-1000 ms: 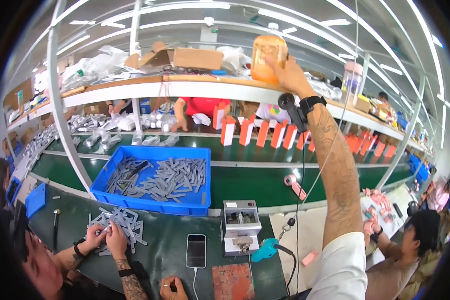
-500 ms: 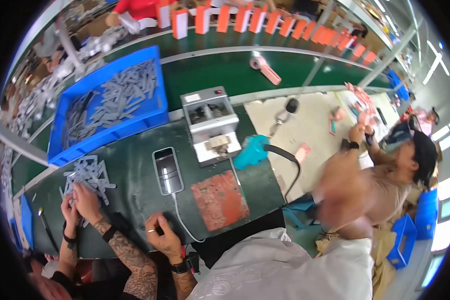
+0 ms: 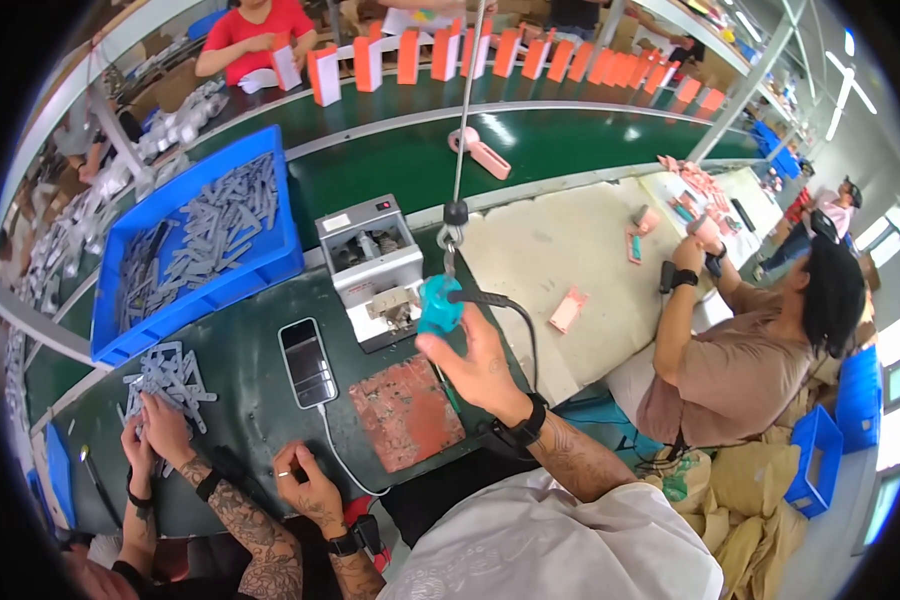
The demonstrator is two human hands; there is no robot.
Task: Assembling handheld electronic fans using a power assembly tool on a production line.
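Note:
My right hand (image 3: 480, 365), with a black watch on its wrist, grips a teal electric screwdriver (image 3: 438, 305). The tool hangs from a thin overhead line, and a black cable runs off it. It is just in front of a small grey machine (image 3: 370, 265), above a worn reddish mat (image 3: 407, 410). My left hand (image 3: 308, 488), wearing a ring, rests on the dark green bench near its front edge with fingers loosely spread and nothing in it. It lies beside a white cable that runs to a black phone (image 3: 307, 362).
A blue bin (image 3: 270, 262) of grey parts stands at the back left. A co-worker's two hands (image 3: 155, 435) sort a pile of grey parts at the left. Another person (image 3: 750, 340) sits at the right. A green conveyor (image 3: 390, 165) carries orange-and-white boxes behind.
My right hand has come down from an orange box on the overhead shelf and now grips the teal screwdriver. The view has swung down to the bench.

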